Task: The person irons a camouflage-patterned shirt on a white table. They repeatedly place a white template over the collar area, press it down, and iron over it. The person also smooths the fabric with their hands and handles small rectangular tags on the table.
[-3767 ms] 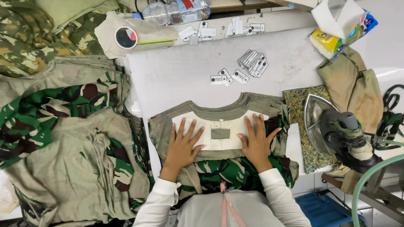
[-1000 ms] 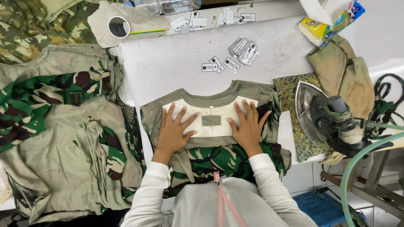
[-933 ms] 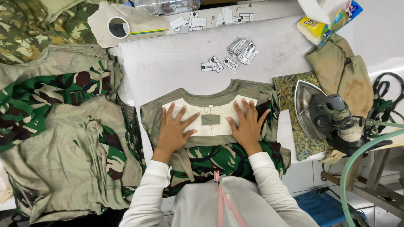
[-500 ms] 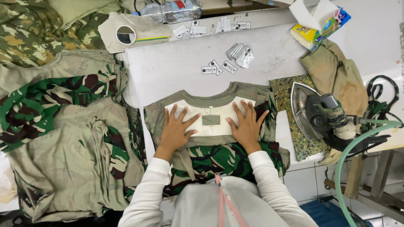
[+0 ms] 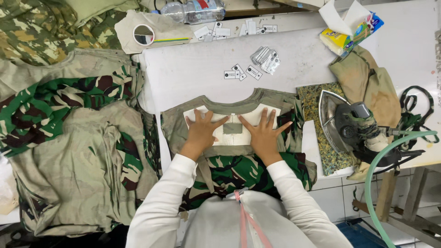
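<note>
A camouflage shirt [image 5: 239, 172] lies inside out on the white table [image 5: 193, 78], neck away from me. A white rectangular sheet [image 5: 271, 112] with a small grey label [image 5: 233, 128] at its middle lies across the shirt below the collar. My left hand [image 5: 202, 131] rests flat on the sheet's left half, fingers spread. Flat on the right half lies my right hand [image 5: 264, 133], fingers spread too. The label sits between the two hands. Neither hand holds anything.
A pile of camouflage shirts [image 5: 69, 138] covers the left side. An iron [image 5: 349, 126] with a green hose [image 5: 381, 174] rests on a patterned pad [image 5: 317, 98] at right. Small printed labels [image 5: 264, 57], a tape roll [image 5: 143, 34], a bottle [image 5: 195, 10] and a tissue pack [image 5: 342, 39] lie farther back.
Both hands stay flat on the white sheet, shifting only slightly. The view has drifted a little; nothing was picked up or let go.
</note>
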